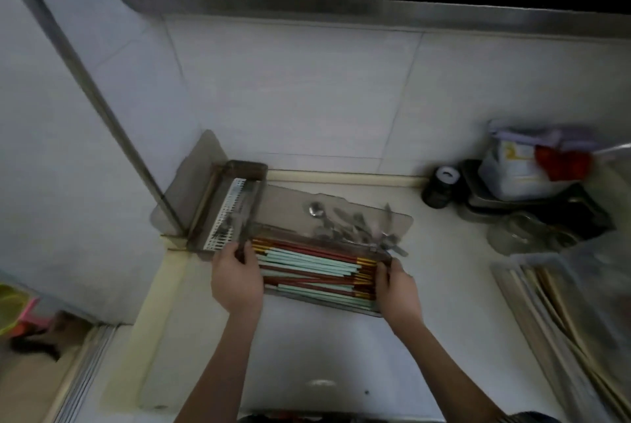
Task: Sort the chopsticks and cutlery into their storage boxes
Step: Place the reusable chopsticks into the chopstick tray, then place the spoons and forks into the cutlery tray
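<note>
Head view looks down on a pale worktop (444, 286) set against white wall tiles. A long clear plastic storage box (319, 298) lies across it, filled with red-brown and mint-green chopsticks (314, 270) laid lengthwise, their gold bands at the ends. The left hand (237, 277) grips the box's left end, fingers curled over the rim; the right hand (397, 286) grips the right end the same way. Just behind the box, touching it or nearly so, a second clear tray (338, 217) holds a loose heap of metal spoons and cutlery (345, 226). At the left, in the corner, a smoky brown box with a white slotted insert (230, 211) stands beside a metal pole (85, 81). Further right on the worktop are a dark round jar (442, 187), a white tub with a purple lid (522, 163) on dark trays, and something red (563, 159), blurred. Pale wooden sticks (560, 313) lie in a container at the right edge.
</note>
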`<state>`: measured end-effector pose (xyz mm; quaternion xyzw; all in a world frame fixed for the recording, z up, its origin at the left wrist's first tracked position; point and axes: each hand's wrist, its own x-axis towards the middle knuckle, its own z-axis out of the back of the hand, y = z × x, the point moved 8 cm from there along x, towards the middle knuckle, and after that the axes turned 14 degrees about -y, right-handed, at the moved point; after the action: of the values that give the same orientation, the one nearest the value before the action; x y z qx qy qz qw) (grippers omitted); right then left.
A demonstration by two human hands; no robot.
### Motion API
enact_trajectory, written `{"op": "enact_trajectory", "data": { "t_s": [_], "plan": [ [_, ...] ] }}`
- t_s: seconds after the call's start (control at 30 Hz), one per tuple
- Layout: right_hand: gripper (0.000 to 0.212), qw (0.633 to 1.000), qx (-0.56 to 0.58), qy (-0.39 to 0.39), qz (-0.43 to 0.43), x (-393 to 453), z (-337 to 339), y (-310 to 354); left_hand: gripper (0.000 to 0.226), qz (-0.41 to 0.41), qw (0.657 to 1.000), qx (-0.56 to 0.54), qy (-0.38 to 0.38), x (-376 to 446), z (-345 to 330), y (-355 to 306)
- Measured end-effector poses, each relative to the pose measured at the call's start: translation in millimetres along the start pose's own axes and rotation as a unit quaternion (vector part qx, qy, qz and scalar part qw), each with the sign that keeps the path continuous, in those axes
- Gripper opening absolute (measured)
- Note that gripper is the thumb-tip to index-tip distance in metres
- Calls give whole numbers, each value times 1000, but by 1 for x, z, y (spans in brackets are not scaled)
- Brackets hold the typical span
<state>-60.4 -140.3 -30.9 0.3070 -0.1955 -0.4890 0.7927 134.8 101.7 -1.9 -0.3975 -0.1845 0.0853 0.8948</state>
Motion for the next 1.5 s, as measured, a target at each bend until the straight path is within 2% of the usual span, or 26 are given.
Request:
{"op": "enact_trajectory", "data": {
  "t_s": [0.17,0.3,0.47,0.6,0.8,0.97,1.13,1.3,1.43,1.5],
  "plan": [
    [21,986,11,-117,-118,-7,78,-85,19,-93,981,-73,154,-64,-69,-75],
    [20,955,6,-193,-223,-34,122,-149,23,-144,936,-129,295,-133,-113,-129],
    [20,904,13,-234,-358,-68,150,-209,15,-182,865,-63,464,-211,-159,-164],
    [22,872,9,-248,-421,-84,154,-234,21,-166,828,-30,535,-250,-178,-167],
    [26,868,16,-222,-443,-91,142,-239,13,-121,814,-29,567,-266,-188,-168],
    [46,878,-181,-188,-400,-93,165,-230,14,-127,804,-44,579,-266,-193,-168],
    [52,870,-282,-181,-362,-92,184,-224,17,-207,801,-41,561,-266,-186,-172],
    [48,877,-267,-234,-323,-89,185,-203,12,-248,787,-54,563,-264,-179,-175],
    [45,900,-223,-262,-266,-70,169,-167,41,-206,790,-64,574,-240,-176,-162],
    [45,915,-197,-268,-227,-55,155,-143,41,-187,805,-81,557,-217,-174,-154]
  ]
}}
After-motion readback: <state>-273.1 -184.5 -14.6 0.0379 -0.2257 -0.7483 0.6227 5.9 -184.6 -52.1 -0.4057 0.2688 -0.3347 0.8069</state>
